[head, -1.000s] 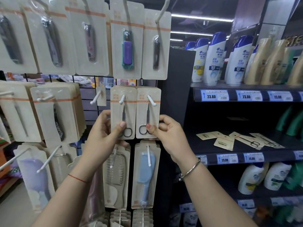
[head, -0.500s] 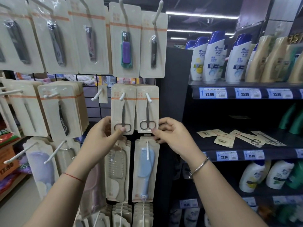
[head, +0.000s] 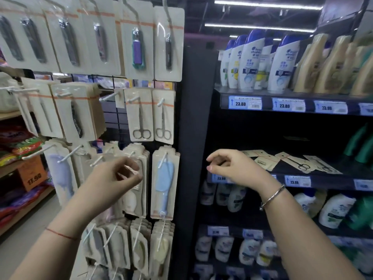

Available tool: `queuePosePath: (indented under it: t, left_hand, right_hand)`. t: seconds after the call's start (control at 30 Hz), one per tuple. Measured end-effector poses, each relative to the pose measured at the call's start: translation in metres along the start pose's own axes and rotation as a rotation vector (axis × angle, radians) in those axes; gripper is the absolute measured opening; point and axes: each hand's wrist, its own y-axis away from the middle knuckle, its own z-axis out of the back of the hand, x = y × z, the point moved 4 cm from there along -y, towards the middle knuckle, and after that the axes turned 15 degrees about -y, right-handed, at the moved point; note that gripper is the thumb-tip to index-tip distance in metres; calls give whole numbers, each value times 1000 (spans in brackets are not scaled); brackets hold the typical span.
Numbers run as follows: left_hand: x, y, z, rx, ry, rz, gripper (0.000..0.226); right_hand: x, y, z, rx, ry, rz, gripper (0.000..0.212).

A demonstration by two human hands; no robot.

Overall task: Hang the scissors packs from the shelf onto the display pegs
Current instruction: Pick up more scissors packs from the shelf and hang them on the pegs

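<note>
Two empty hands up front: left hand (head: pixel 113 176) loosely curled below the two scissors packs (head: pixel 139 115) hanging side by side on pegs (head: pixel 131 99), right hand (head: pixel 235 168) half-curled near more packs (head: pixel 290 161) lying on the shelf (head: pixel 323 178).

price tag (head: pixel 245 103) 23.80, orange sign (head: pixel 32 175) 17.98

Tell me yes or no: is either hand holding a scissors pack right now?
No, the left hand and right hand are empty; two scissors packs hang untouched.
</note>
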Motion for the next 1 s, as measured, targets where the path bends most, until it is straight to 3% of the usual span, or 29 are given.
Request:
queuePosePath:
  t: [0.23,0.47,0.67,1.0]
  left_hand:
    - [-48,24,-72,249,-59,10,16]
    - [-115,17,-140,272,-108,-93,15]
    - [-163,-5,-190,387,-60,-131,19]
    - [-225,-97,-243,380,-35,-281,13]
  right_hand:
    - [-29,43,61,45,103,-57,23]
    - [-72,77,138,-59,110,-98,22]
    - [-103,95,195,-149,137,-158,19]
    - [-173,53,257,-274,80,-234,18]
